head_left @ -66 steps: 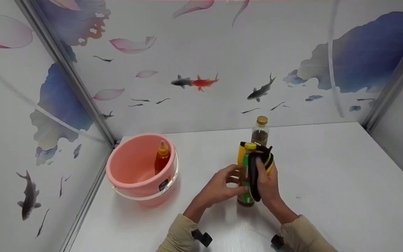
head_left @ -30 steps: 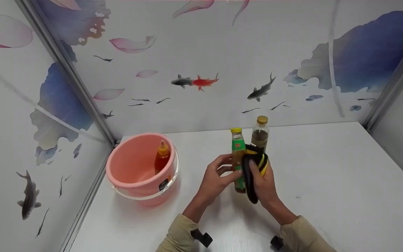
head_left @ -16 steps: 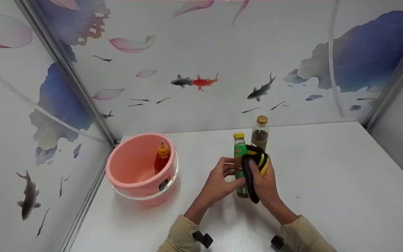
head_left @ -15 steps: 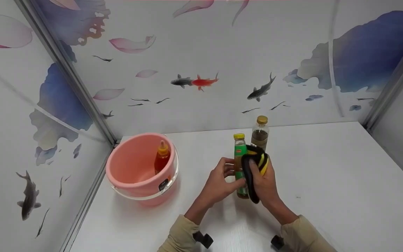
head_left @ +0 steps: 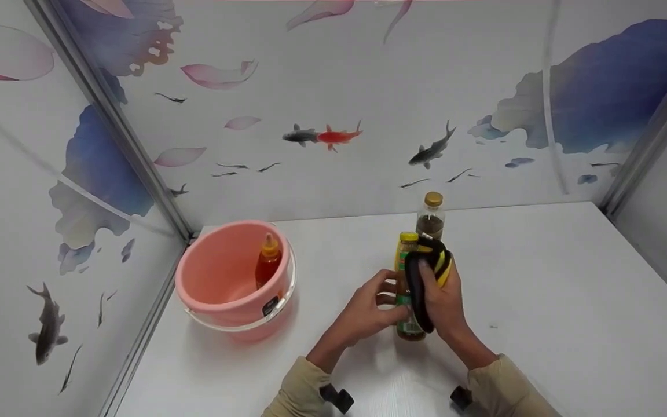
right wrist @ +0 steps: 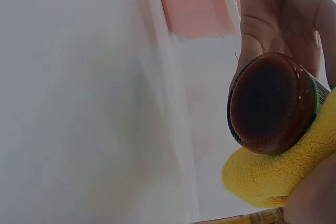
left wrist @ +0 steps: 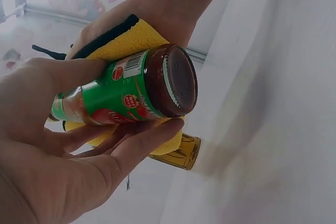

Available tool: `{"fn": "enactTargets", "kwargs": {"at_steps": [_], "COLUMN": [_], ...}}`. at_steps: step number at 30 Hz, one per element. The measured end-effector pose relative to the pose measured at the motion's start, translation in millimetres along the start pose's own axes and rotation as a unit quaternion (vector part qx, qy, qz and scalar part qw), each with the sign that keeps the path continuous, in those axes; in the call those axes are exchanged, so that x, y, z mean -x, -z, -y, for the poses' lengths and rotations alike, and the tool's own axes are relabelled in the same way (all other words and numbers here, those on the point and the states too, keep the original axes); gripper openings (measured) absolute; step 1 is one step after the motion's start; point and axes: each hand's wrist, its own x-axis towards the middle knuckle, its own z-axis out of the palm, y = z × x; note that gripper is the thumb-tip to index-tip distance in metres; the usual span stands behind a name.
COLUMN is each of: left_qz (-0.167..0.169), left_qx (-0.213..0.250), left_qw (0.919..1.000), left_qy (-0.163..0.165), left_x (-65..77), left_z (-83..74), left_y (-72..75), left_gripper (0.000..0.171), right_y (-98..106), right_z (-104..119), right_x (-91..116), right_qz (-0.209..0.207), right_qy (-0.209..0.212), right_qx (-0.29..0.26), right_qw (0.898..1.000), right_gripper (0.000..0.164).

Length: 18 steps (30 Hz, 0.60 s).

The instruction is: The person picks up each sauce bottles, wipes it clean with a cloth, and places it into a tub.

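In the head view a glass sauce bottle (head_left: 410,328) with a yellow cap and green label is held above the table. My left hand (head_left: 362,313) grips its left side, fingers behind and thumb in front. On the other side my right hand (head_left: 444,298) holds a black-edged yellow cloth (head_left: 418,292) against the bottle. The left wrist view has the bottle's label (left wrist: 123,85) and base facing the camera, with yellow cloth (left wrist: 128,43) on both sides of it. From the right wrist, the dark round bottle base (right wrist: 265,103) shows beside the cloth (right wrist: 278,174).
A pink bucket (head_left: 223,315) with a white handle stands on the left of the white table (head_left: 553,289). Inside it is a red squeeze bottle (head_left: 268,267) with a yellow top. Behind my hands stands another bottle (head_left: 430,223) with a gold cap. Printed walls enclose the table.
The sauce bottle first rose and shifted left, then came back down and right, nearer me. Its label has turned. Both hands moved slightly with it, still holding bottle and cloth.
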Motion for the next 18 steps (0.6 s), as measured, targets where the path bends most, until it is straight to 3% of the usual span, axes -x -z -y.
{"fn": "enactTargets", "kwargs": {"at_steps": [9, 18], "left_qz": [-0.02, -0.07], "left_qx": [-0.043, -0.007], "left_qw": [0.9988, 0.9973], "left_qy": [-0.012, -0.022], "left_x": [0.0, -3.0], "left_z": [1.6, -0.1], "left_y": [-5.4, -4.9], "left_gripper": [0.062, 0.062], "right_y": [0.9, 0.3], "right_z": [0.9, 3.6], "right_x": [-1.0, -0.8], "right_qz": [0.001, 0.002], "right_qy": [-0.005, 0.007], "right_qx": [0.002, -0.02], "right_qw": [1.0, 1.0], "right_gripper": [0.038, 0.035]}}
